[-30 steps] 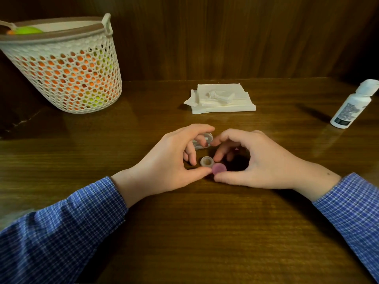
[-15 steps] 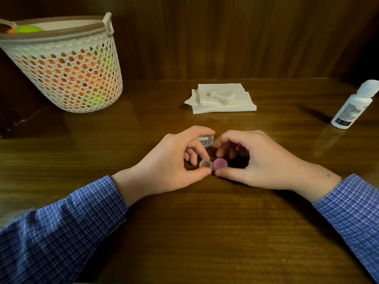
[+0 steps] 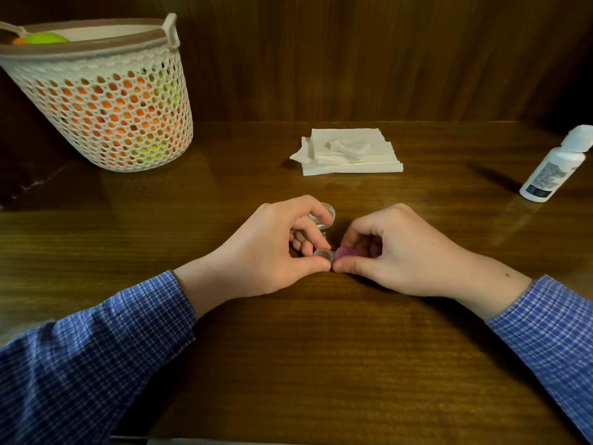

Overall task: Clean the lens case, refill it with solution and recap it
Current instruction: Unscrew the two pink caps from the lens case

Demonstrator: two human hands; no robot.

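1. At frame centre, the left hand pinches the clear lens case, fingers curled round it.
2. The right hand pinches a pink cap just beside the case.
3. The bottle stands at right, tissues upper centre, the basket upper left.

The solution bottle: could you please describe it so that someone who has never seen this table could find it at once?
Start at the wooden table and look along its far right edge, well right of the stack of white tissues. The solution bottle stands there alone, away from both hands. It is the only white plastic bottle, with a white cap and a printed label.
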